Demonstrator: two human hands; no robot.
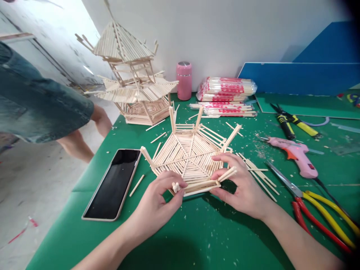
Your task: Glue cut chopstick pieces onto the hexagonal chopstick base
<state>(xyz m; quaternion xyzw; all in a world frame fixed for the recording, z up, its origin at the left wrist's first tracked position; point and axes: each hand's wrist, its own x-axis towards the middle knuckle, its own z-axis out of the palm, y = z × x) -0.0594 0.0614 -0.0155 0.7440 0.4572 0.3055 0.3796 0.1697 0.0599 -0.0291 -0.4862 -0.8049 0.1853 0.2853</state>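
Note:
A six-sided wooden stick base [189, 159] with upright posts at its corners lies on the green table. My left hand [163, 193] is closed on its near-left corner, fingers around the post whose end faces me. At the near-right corner, my right hand [239, 183] grips the rim beside a leaning post, thumb below and fingers above. A row of sticks runs along the near edge between both hands. Behind the base stands a taller stick pavilion [135, 86] with two tiers of roof.
On the left lies a phone [112, 185]. To the right are a pink glue gun [295, 152], scissors [298, 193], yellow-black pliers [292, 122] and loose sticks [260, 172]. A pink bottle [184, 80] and bagged sticks [226, 93] stand by the wall. Another person's leg [75, 146] is beyond the table's left edge.

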